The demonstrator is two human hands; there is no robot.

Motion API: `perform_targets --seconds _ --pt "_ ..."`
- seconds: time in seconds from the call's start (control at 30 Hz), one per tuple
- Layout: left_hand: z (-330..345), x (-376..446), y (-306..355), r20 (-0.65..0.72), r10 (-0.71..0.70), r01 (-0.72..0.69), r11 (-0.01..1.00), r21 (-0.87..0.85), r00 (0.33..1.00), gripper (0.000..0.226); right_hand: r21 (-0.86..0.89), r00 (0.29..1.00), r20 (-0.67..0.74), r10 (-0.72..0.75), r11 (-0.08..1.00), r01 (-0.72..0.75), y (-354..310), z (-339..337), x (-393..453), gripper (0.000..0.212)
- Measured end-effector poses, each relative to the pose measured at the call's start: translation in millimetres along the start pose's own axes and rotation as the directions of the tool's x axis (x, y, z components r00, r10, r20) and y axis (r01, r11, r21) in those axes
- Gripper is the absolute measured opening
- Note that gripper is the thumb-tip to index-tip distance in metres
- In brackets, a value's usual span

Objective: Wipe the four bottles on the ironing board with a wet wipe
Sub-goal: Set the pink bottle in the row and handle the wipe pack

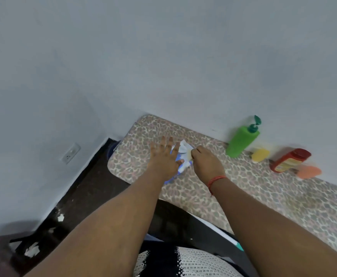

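Room: pale blue-grey walls meet in a corner; a white wall socket (71, 153) sits low on the left wall, above a dark floor (67, 198) with a few white scraps on it.
Surface: an ironing board (243, 196) with a leopard-spot cover stands against the far wall, its rounded end towards the room corner.
Person: a black-and-white knit garment (183, 262) shows at the bottom edge, and both bare forearms reach forward over the near edge of the board.
Left hand (164, 156): fingers straight and spread, palm down, pressing on the wet wipe pack (180, 162) near the rounded end of the board.
Right hand (205, 159): fingers curled, fingertips pinching a wet wipe (183, 147) at the top of the pack; a red thread band (215, 180) circles the wrist.
Wet wipe pack: blue and white, lying flat on the board, mostly covered by the left hand; the white wipe sticks up from it between the two hands.
Green pump bottle (242, 137): stands at the far edge of the board against the wall, well apart from the hands.
Yellow bottle (260, 154): small, just beside the green pump bottle's base, along the same far edge.
Red bottle (290, 159): red cap and yellow label, further along the far edge; blurred, so its label cannot be read.
Orange bottle (308, 172): small, just beside the red bottle on its near side; whether they touch cannot be told.
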State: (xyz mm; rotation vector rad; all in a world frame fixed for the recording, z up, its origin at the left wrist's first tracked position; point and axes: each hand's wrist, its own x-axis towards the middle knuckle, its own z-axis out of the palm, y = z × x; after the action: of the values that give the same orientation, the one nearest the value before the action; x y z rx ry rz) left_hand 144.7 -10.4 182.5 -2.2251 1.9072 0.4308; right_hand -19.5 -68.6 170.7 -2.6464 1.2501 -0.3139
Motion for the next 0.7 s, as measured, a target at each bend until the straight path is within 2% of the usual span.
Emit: perform_targets --seconds 0.1,0.2,0.23,0.3,0.4,0.5,0.57,0.7 --pt "-6.2 21.4 -77.5 0.023 0.027 -0.027 0.999 -0.037 0.999 0.068 -0.026 0.999 0.039 0.028 0.999 -0.027 -49.0 22.1 47.8 0.028" --pt "-14.8 34.4 -158.2 0.054 0.065 -0.06 0.994 -0.095 0.996 0.067 0.032 0.999 0.039 0.037 0.999 -0.038 -111.5 45.0 95.8 0.027" --pt "-13.9 39.1 -182.0 0.065 0.077 -0.068 0.988 -0.136 0.995 0.066 0.059 0.998 0.033 0.045 0.997 -0.047 -132.6 50.4 110.4 0.024" --pt "-17.8 44.7 -219.1 0.1 0.127 -0.087 0.938 -0.335 0.987 0.064 0.107 0.997 0.036 0.068 0.992 -0.071 -169.1 59.6 136.1 0.016" --pt "-22.3 53.7 -250.1 0.135 0.171 -0.036 0.738 -0.673 0.976 0.048 0.164 0.994 0.068 0.089 0.981 -0.099 -202.9 72.1 162.6 0.009" --pt "-19.9 63.8 -267.8 0.22 0.09 0.155 0.464 -0.872 0.971 0.029 0.25 0.988 0.092 0.125 0.957 -0.144 -216.6 82.1 184.3 0.007" --pt "-18.8 68.6 -278.7 0.284 0.021 0.263 0.311 -0.913 0.959 0.02 0.322 0.976 0.102 0.194 0.921 -0.217 -222.9 86.9 195.8 0.005" --pt "-29.9 78.7 -309.4 0.36 -0.158 0.37 0.041 -0.928 0.92 0.013 0.516 0.953 0.154 0.263 0.801 -0.304 -239.2 106.5 219.4 0.014"
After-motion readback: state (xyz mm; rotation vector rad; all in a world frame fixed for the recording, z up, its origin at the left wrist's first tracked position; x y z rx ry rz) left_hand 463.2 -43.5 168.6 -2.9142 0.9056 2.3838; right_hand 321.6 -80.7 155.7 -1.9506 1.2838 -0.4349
